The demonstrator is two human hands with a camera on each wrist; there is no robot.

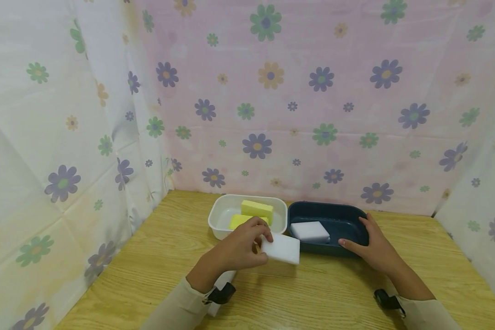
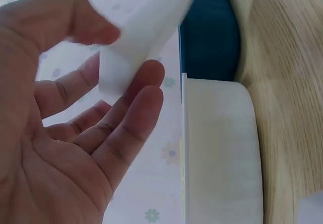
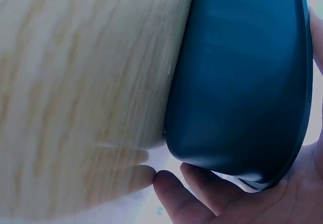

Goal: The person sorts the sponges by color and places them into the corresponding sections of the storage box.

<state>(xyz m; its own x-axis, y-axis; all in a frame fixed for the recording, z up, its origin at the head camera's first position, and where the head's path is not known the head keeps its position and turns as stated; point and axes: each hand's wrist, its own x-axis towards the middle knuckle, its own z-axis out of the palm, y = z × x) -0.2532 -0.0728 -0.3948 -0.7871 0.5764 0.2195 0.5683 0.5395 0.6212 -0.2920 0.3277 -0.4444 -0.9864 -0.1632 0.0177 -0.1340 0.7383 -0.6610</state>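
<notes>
White sponge, seemingly mid-transfer, is pinched by left hand; lowering into navy tub, gripped by right hand, seems needed.

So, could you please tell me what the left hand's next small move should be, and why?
I'd suggest the left hand ease its held white block forward and right, over the dark blue tray, since another white block already lies there and the right hand holds the tray's right end.

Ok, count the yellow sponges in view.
2, both in the white tub: a rear sponge and a front sponge, partly hidden by the left hand. More could be hidden there.
</notes>
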